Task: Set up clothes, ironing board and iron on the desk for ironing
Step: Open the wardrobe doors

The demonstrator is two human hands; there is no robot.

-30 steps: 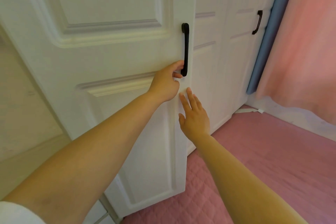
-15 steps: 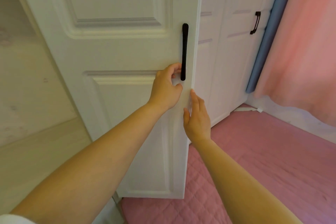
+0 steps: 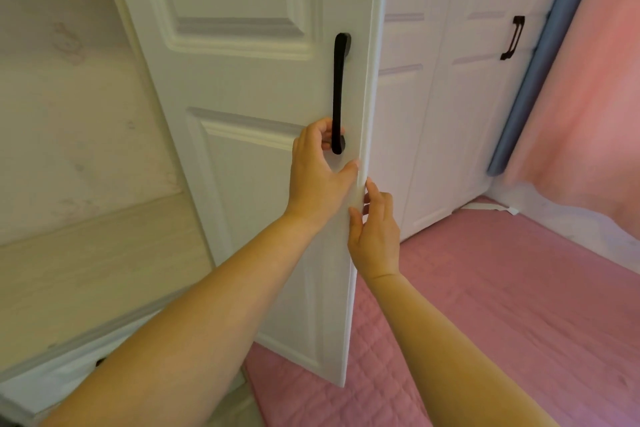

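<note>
A white panelled wardrobe door [image 3: 242, 80] stands partly open in front of me. My left hand [image 3: 317, 170] curls its fingers round the lower end of the door's black vertical handle [image 3: 339, 90], thumb lying against the door near its edge. My right hand [image 3: 375, 229] holds the door's free edge just below, fingers wrapped behind it and thumb on the front. Inside the wardrobe on the left I see pale shelf boards [image 3: 79, 253]. No clothes, ironing board or iron are in view.
Further white wardrobe doors [image 3: 450, 114] with a second black handle [image 3: 512, 38] stand shut to the right. A blue curtain [image 3: 540, 62] and a pink curtain [image 3: 595, 97] hang at far right. A pink quilted mat [image 3: 485, 305] covers the floor.
The door has swung further open towards me, showing more of the wardrobe's inside on the left. My right hand went from touching the door front to holding its edge.
</note>
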